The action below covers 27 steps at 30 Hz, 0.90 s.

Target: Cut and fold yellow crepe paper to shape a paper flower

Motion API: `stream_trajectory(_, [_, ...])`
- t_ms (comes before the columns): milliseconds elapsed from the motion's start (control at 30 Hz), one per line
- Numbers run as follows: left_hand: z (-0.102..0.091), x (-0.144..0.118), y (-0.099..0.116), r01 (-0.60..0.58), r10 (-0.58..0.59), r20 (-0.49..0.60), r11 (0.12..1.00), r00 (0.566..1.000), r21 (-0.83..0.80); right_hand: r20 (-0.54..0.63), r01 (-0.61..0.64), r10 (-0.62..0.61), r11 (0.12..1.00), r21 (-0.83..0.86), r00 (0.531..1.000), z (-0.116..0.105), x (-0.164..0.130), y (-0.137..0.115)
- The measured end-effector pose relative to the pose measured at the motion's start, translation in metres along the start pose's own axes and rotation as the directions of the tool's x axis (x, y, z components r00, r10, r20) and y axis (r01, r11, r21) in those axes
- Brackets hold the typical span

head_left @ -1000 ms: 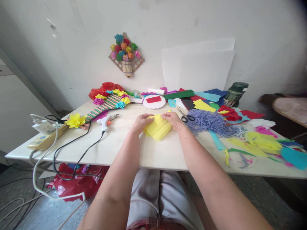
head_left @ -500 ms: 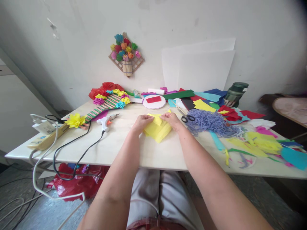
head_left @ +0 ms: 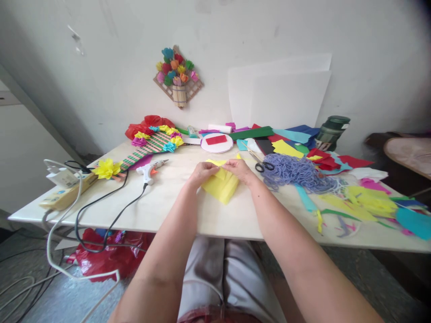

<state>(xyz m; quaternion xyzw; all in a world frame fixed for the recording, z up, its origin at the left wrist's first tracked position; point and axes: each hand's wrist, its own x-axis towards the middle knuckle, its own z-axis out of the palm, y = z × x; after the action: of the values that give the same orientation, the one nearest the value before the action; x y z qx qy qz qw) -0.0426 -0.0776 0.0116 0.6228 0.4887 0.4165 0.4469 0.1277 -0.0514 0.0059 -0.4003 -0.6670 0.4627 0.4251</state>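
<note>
A piece of yellow crepe paper (head_left: 221, 187) hangs between my two hands above the middle of the table. My left hand (head_left: 204, 172) pinches its upper left edge, and my right hand (head_left: 239, 169) pinches the upper right edge close by. The paper's lower part droops toward the tabletop, and its top looks folded or gathered at my fingertips. Behind my hands lies a white oval disc (head_left: 227, 146) with a red rectangle (head_left: 216, 140) on it. Black-handled scissors (head_left: 264, 167) rest just right of my right hand.
On the left are a glue gun (head_left: 147, 172), a flower-trimmed striped fan shape (head_left: 148, 148) and a power strip (head_left: 69, 193) with trailing cords. A heap of purple yarn (head_left: 296, 172), paper scraps (head_left: 370, 200) and a dark green bottle (head_left: 332, 132) occupy the right. White sheets (head_left: 279, 94) lean on the wall.
My hands have drawn slightly closer together along the paper's top edge. The yellow paper's lower corner has swung a little to the right and down.
</note>
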Motion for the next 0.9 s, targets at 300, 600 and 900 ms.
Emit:
stream_trajectory(300, [0.0, 0.002, -0.002, -0.063, 0.062, 0.034, 0.997, 0.998, 0.05, 0.012, 0.021, -0.021, 1.0, -0.012, 1.0, 0.001, 0.0, 0.001])
stream_trajectory(600, [0.0, 0.009, -0.009, -0.087, 0.113, -0.128, 0.977, 0.985, 0.194, -0.041, 0.005, -0.005, 1.0, 0.002, 0.999, -0.001, 0.0, 0.002])
stream_trajectory(900, [-0.001, 0.011, -0.01, 0.005, 0.062, -0.274, 0.972, 0.96, 0.235, -0.106, -0.029, 0.037, 0.997, 0.076, 0.994, 0.003, -0.001, -0.002])
